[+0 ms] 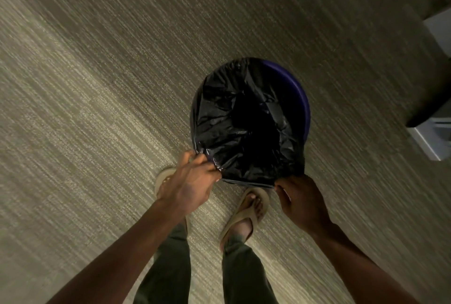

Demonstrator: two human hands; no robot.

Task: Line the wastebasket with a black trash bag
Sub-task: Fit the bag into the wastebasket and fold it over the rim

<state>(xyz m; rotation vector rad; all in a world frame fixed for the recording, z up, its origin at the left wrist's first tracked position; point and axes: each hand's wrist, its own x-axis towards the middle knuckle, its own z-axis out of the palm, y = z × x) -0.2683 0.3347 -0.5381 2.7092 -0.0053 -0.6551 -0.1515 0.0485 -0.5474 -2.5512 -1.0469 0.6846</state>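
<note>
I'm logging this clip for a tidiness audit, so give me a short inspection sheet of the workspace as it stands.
Surface: grey-beige striped carpet, bare around the basket.
Job's things: black trash bag sits in the wastebasket, folded over the near and left rim; the blue rim on the far right is still uncovered.
Clutter: nothing seen.
Grippers: left hand pinches the bag edge at the near-left rim; right hand is at the bag edge at the near-right rim, its grip hidden.
Cables: nothing seen.
Surroundings: dark and white furniture at the right edge; the person's sandalled feet stand by the basket.
</note>
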